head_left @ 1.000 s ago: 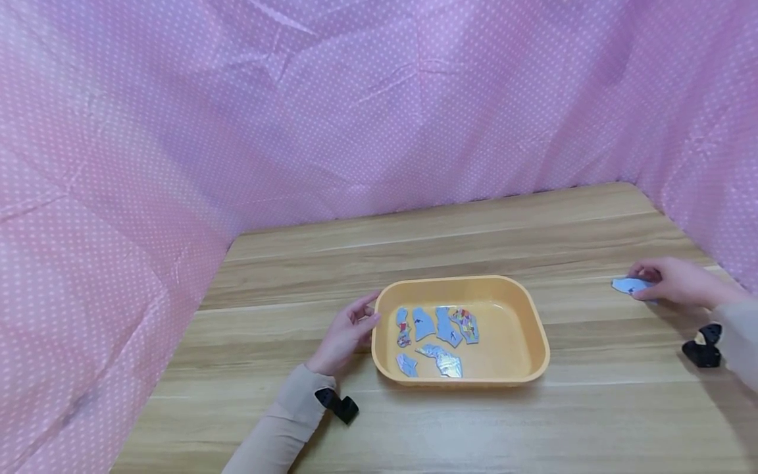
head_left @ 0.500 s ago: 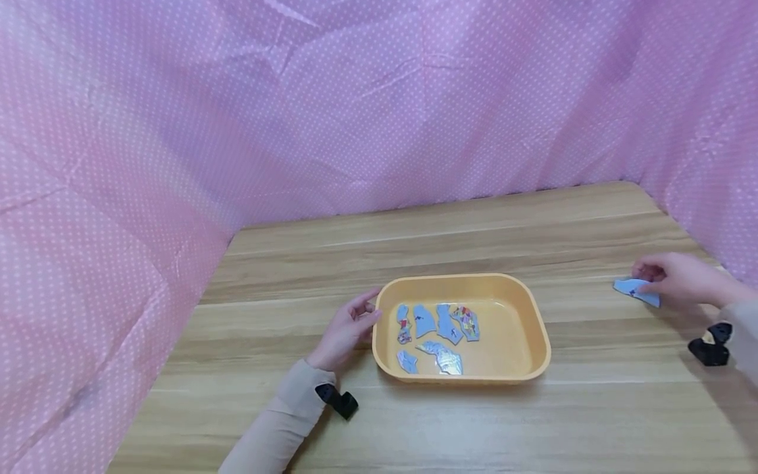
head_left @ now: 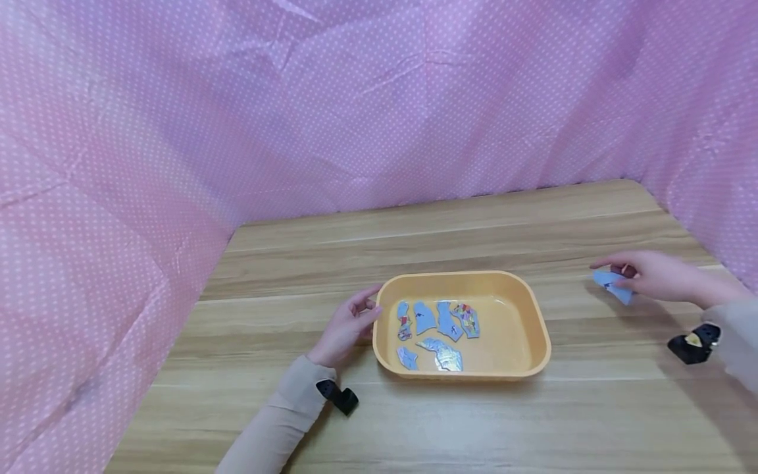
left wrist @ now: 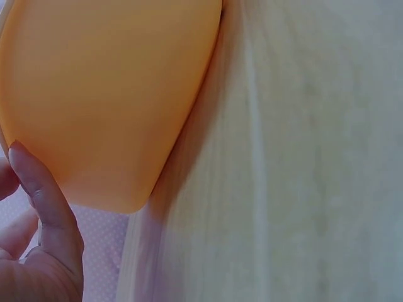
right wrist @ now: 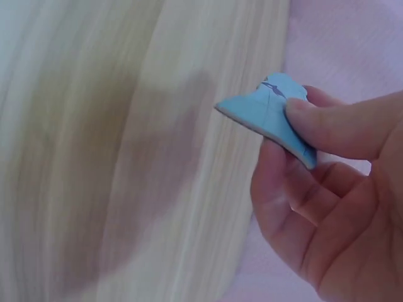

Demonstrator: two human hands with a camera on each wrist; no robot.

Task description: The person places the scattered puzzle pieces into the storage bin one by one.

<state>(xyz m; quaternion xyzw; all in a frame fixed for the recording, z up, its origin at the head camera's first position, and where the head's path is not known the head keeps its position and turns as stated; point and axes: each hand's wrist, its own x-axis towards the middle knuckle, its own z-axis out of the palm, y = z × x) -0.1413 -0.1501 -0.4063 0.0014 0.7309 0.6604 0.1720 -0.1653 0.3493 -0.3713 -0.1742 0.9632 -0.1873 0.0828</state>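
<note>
On the right side of the table, my right hand (head_left: 660, 275) pinches a light blue puzzle piece (head_left: 610, 284) between thumb and fingers. In the right wrist view the piece (right wrist: 264, 113) tilts above the wood and shows a small dark mark. My left hand (head_left: 346, 326) holds the left rim of a yellow-orange tray (head_left: 456, 376), its thumb at the edge. From the left wrist, the tray's outer wall (left wrist: 113, 113) fills much of the view. Several puzzle pieces lie inside the tray's left part, among them a multicoloured piece (head_left: 468, 320) and a shiny one (head_left: 444, 355).
The wood-grain table (head_left: 450, 428) carries the tray near its middle. Pink polka-dot cloth (head_left: 379, 112) hangs behind and on both sides. A small black camera sits on each wrist. Inside the tray, bare floor (head_left: 506, 336) shows at the right.
My right hand has lifted the blue piece from the table and moved it left, towards the tray. The left hand stays at the tray's rim.
</note>
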